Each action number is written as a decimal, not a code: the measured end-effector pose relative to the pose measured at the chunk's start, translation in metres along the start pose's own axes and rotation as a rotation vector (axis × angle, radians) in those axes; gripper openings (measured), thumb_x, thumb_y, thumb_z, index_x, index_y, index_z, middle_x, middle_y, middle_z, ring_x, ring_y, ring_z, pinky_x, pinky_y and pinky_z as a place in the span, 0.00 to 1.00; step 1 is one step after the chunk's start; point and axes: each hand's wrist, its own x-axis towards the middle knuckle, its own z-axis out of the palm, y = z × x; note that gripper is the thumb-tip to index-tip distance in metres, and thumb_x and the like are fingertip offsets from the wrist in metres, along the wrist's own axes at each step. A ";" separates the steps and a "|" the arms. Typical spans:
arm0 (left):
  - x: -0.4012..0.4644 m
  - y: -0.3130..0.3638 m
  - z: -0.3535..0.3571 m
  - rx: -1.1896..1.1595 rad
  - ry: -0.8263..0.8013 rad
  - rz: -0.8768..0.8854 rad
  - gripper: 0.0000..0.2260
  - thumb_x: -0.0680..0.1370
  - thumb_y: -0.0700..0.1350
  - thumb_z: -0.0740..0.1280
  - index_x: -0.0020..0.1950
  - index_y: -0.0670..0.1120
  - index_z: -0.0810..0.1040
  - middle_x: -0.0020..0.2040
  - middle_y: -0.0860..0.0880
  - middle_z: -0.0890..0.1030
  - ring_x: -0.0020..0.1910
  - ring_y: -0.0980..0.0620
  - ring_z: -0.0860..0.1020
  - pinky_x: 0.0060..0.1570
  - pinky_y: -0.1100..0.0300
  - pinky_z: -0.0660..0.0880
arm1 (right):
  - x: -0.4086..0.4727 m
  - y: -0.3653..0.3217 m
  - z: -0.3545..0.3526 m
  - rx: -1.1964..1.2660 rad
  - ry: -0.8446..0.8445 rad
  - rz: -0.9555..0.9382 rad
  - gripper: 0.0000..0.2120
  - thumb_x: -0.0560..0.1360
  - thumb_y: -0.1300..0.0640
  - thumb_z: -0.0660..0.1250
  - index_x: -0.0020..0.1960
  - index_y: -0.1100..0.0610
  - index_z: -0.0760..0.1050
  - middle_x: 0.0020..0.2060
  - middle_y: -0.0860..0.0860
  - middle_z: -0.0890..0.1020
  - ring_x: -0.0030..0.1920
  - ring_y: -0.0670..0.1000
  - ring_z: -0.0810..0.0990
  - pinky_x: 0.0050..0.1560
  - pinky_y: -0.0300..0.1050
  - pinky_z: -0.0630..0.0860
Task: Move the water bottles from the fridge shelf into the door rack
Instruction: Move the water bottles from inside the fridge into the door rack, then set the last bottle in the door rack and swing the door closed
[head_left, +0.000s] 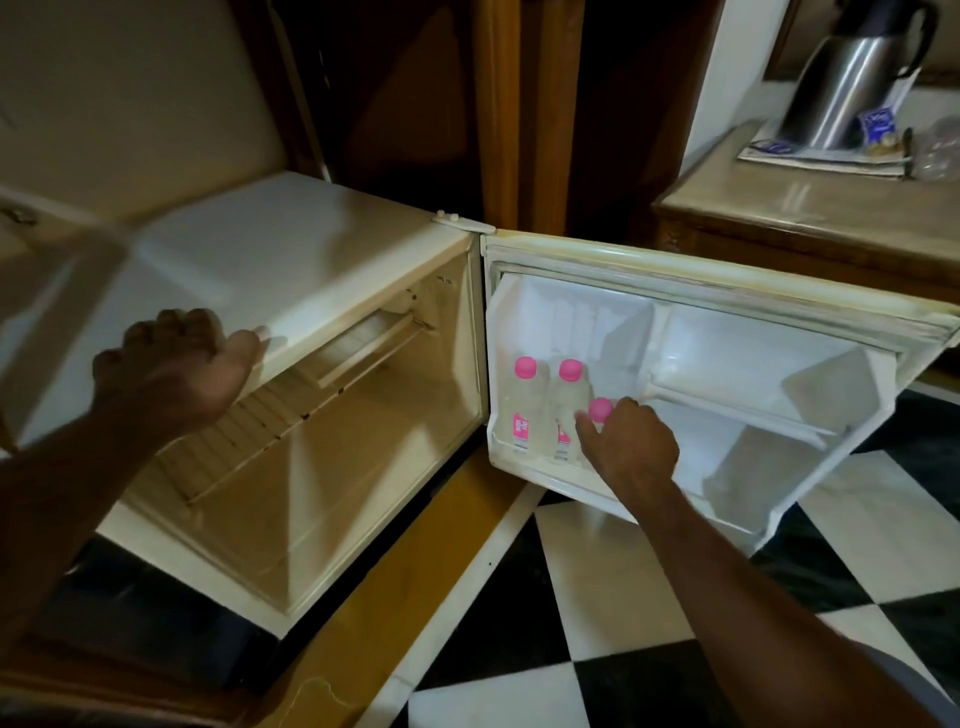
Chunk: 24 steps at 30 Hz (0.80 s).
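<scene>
A small white fridge (291, 260) stands open on the floor. Its wire shelf (244, 431) holds no bottles that I can see. The open door's lower rack (524, 462) holds two clear water bottles with pink caps, one (524, 400) at the left and one (570, 400) beside it. My right hand (631, 441) is closed around a third pink-capped bottle (601, 410) standing in the rack to the right of them; most of that bottle is hidden by the hand. My left hand (176, 364) rests on the front top edge of the fridge, gripping it.
The door's upper compartments (727, 338) hold nothing. A wooden side table (810, 208) at the back right carries a steel jug (852, 73) on papers. The floor is black and white tiles (597, 597) with a yellow strip along the fridge.
</scene>
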 end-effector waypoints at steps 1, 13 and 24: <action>0.000 -0.003 0.002 0.013 -0.024 -0.001 0.36 0.75 0.76 0.44 0.63 0.50 0.71 0.59 0.41 0.71 0.62 0.34 0.71 0.56 0.28 0.72 | 0.002 0.007 0.009 0.092 -0.013 0.021 0.26 0.75 0.37 0.65 0.59 0.59 0.75 0.52 0.61 0.80 0.53 0.63 0.80 0.49 0.51 0.76; -0.045 0.016 -0.047 0.027 -0.029 0.061 0.27 0.83 0.57 0.48 0.69 0.38 0.71 0.65 0.35 0.71 0.66 0.31 0.68 0.62 0.35 0.70 | -0.005 0.059 0.045 0.722 -0.155 0.230 0.31 0.67 0.31 0.70 0.43 0.61 0.78 0.35 0.53 0.85 0.38 0.53 0.86 0.53 0.55 0.82; -0.060 0.032 -0.064 -0.103 0.027 -0.001 0.41 0.74 0.71 0.41 0.65 0.39 0.71 0.63 0.34 0.74 0.65 0.32 0.72 0.60 0.37 0.71 | -0.129 -0.108 0.031 0.185 -0.390 0.182 0.32 0.74 0.51 0.69 0.71 0.67 0.64 0.66 0.61 0.75 0.64 0.61 0.76 0.63 0.50 0.75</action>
